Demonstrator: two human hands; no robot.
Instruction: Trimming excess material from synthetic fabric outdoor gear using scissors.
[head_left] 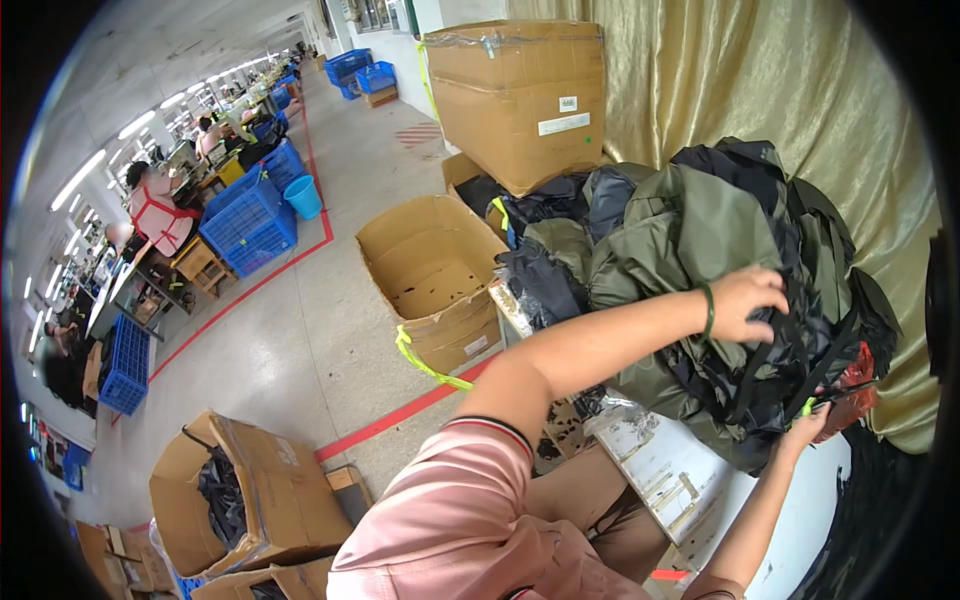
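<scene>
A heap of olive-green and black fabric pieces (pixel 690 240) lies on a white table (pixel 690 490) in front of a gold curtain. My left hand (pixel 745 302), with a green band on the wrist, reaches across and closes on black fabric (pixel 770 350) on top of the heap. At the heap's lower edge, my right hand (pixel 806 425) grips black straps beside a shiny red packet (pixel 850 392). A small bright green tag shows at its fingers.
An open empty cardboard box (pixel 430 265) stands on the floor left of the heap, a large taped box (pixel 520 95) behind it. Another box with black fabric (pixel 250 495) sits lower left. Blue crates (pixel 250 215), a blue bucket (pixel 303 197) and people at worktables (pixel 155 215) lie beyond a red floor line.
</scene>
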